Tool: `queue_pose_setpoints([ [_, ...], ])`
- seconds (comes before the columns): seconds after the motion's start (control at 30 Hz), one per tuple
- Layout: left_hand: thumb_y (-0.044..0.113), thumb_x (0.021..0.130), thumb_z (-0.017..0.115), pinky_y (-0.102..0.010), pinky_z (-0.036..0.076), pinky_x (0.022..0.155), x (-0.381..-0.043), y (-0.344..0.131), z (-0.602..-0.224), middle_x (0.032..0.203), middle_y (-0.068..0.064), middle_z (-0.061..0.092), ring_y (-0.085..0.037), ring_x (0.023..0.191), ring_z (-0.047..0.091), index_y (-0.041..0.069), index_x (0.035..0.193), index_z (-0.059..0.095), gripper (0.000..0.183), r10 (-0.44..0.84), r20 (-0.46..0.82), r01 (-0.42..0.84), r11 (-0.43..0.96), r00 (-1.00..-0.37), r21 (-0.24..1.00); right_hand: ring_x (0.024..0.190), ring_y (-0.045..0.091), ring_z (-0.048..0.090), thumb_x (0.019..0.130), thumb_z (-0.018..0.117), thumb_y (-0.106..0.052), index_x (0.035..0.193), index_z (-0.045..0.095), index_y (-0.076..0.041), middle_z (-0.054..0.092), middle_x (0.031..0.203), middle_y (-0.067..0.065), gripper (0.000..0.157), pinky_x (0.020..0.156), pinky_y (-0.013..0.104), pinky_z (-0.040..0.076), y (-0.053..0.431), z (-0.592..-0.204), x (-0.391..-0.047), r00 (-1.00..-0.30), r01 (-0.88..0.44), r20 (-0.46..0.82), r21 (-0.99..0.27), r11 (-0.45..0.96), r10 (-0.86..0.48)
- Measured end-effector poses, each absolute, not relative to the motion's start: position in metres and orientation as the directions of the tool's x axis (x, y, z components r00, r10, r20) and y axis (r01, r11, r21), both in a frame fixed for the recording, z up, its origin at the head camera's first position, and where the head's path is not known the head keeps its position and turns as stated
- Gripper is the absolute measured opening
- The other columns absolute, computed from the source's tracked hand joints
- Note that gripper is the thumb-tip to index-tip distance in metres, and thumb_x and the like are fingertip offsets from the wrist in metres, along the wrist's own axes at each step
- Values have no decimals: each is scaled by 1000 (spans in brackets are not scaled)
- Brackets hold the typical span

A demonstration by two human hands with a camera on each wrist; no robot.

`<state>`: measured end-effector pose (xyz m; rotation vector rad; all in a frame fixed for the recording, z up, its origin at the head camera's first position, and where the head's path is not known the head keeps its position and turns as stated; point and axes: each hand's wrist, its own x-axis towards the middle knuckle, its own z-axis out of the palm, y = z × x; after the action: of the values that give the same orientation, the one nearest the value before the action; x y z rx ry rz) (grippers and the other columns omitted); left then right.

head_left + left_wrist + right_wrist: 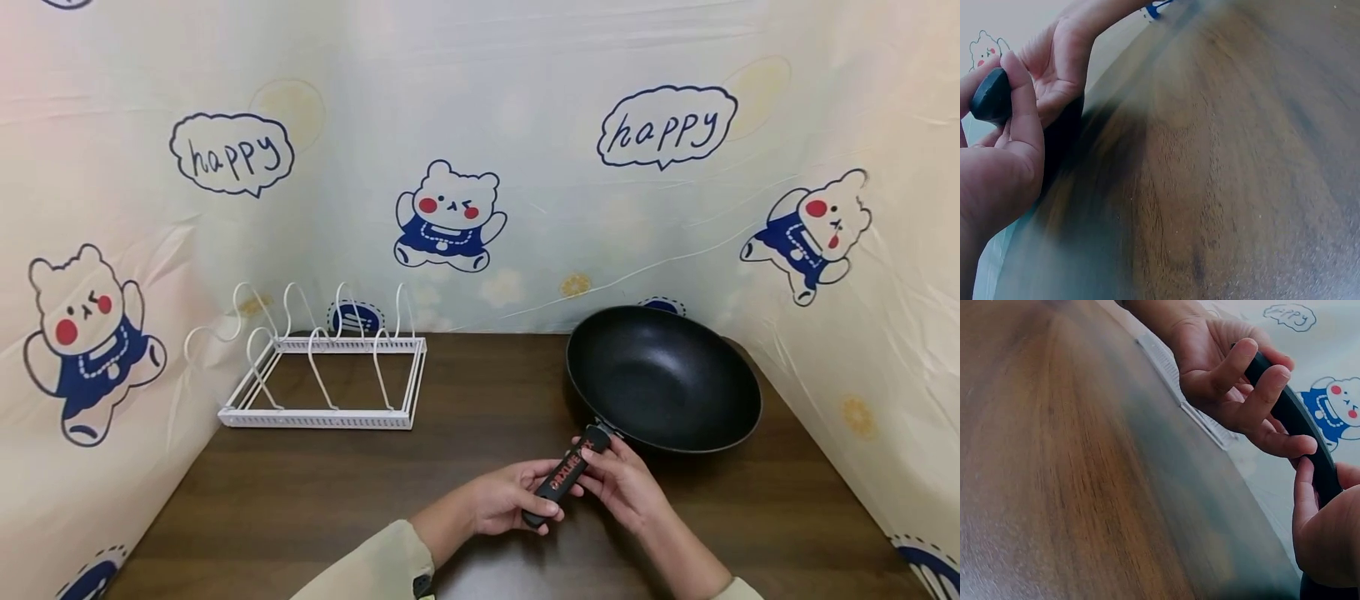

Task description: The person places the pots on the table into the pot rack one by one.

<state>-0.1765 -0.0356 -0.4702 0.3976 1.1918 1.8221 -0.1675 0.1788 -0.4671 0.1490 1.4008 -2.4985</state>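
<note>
A black wok (667, 375) sits at the right of the table, its long black handle (564, 477) with red lettering pointing toward the person. Near the handle's free end, my left hand (510, 500) grips it between thumb and fingers. Closer to the pan, my right hand (622, 483) pinches the same handle. In the left wrist view the handle's rounded end (991, 97) shows between the left thumb and fingers. From the right wrist, the handle (1294, 412) runs through both hands, with the left fingers curled about it. Only a dark sliver of the pan shows there.
A white wire rack (318, 418) with several upright curved dividers stands at the back left of the brown wooden table (315, 500). A pale cloth with printed bears (450, 217) hangs around the back and both sides.
</note>
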Motion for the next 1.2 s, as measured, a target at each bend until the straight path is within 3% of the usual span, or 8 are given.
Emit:
queue_pose_setpoints([
  [0.13,-9,91,55,-23,54,63,-176,-38,-474,134,-11,57,-11,85,62,9,151,33,66,816,-179,-486,-137,-549,863,97,16,64,96,49,6,142,25,1,62,115,5,52,86,36,54,177,-468,-166,-956,288,-219,-817,-500,-193],
  [0.37,-9,91,57,-24,55,63,-170,-39,-478,131,-9,58,-13,86,63,10,152,32,69,814,-164,-476,-151,-558,866,98,17,65,96,52,5,134,34,-5,62,116,6,43,82,34,56,176,-469,-162,-962,265,-194,-834,-484,-193],
  [0.67,-8,91,58,-27,56,64,-162,-37,-482,134,-7,53,-13,88,61,12,154,28,72,830,-98,-470,-209,-549,858,94,17,65,93,53,7,142,25,0,63,117,5,56,76,32,57,178,-464,-161,-970,178,-78,-874,-451,-230],
  [0.93,-3,92,62,-28,57,66,-159,-37,-479,136,-5,49,-14,89,61,14,154,26,74,842,-47,-465,-249,-537,849,96,22,65,85,60,12,141,27,3,60,119,13,66,81,39,56,174,-455,-163,-979,108,-29,-914,-391,-201],
  [1.2,-1,92,64,-32,57,72,-150,-37,-478,138,-11,47,-17,89,65,14,154,25,75,844,15,-416,-280,-537,865,94,20,65,86,60,11,140,28,3,56,119,16,63,81,39,56,174,-450,-159,-968,51,34,-943,-330,-248],
])
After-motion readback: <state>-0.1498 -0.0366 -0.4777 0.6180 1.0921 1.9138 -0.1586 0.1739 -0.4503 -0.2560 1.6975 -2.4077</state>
